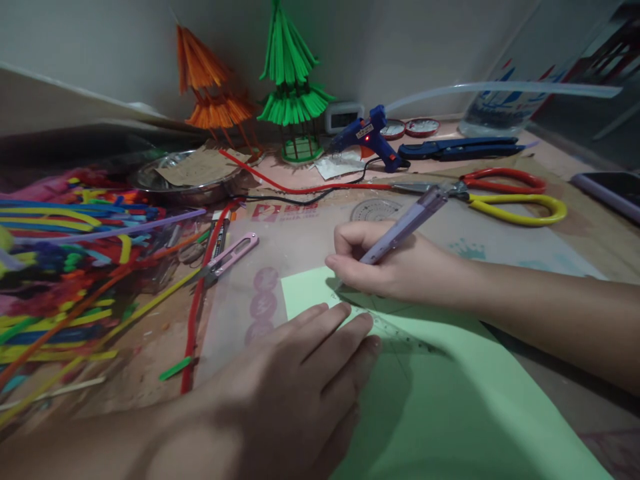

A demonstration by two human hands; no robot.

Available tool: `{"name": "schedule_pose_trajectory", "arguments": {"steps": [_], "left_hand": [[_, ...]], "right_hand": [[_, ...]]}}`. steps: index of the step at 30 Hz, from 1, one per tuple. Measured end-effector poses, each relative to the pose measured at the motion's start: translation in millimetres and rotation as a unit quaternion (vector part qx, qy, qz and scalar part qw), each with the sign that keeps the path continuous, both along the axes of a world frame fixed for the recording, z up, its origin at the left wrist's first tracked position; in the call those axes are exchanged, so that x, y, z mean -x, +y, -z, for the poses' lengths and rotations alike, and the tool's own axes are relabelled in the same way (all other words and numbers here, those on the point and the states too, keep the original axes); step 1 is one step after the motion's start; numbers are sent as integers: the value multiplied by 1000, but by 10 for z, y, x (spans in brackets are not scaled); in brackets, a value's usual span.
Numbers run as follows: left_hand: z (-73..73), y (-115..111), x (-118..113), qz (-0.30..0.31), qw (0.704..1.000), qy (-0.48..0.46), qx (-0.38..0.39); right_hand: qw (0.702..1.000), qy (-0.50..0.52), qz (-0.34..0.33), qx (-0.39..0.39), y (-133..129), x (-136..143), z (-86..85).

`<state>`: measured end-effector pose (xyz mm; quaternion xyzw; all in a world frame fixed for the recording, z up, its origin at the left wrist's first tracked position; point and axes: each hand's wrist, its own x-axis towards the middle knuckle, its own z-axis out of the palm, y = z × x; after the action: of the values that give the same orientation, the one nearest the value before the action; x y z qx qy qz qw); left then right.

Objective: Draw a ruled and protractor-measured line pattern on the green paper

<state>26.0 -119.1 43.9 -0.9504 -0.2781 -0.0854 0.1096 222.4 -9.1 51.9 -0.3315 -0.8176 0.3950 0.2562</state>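
Colored pipe cleaners [65,267] lie heaped at the left, near pink snips [231,256]. The left hand [305,373] presses flat – fingers spread, gripping nothing – on a clear ruler [400,333] over green paper [450,400]. The right hand [395,267] pinches a purple pen [405,225] (tip at the paper's upper edge).

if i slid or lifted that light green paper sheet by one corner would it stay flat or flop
The green paper sheet looks thin and lies flat, so lifted by a corner it would probably droop. It seems light and would likely slide easily, yet the left hand presses it and a clear ruler down. The right hand writes on it with a purple pen.
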Motion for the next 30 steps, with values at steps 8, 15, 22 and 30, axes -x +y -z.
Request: {"name": "schedule_pose_trajectory", "arguments": {"steps": [8,15,22,30], "left_hand": [[8,-26,-1,-17,1000,-6,-1],[22,-17,-27,-19,1000,0,-4],[2,-23,-12,-25,1000,-5,3],[7,-19,-15,-25,1000,-5,1]], "right_hand": [[1000,6,0,-6,-4,5,-3],[1000,1,5,-7,-8,7,-4],[1000,2,5,0,-13,5,1],[1000,1,7,-5,-5,7,-2]]}}
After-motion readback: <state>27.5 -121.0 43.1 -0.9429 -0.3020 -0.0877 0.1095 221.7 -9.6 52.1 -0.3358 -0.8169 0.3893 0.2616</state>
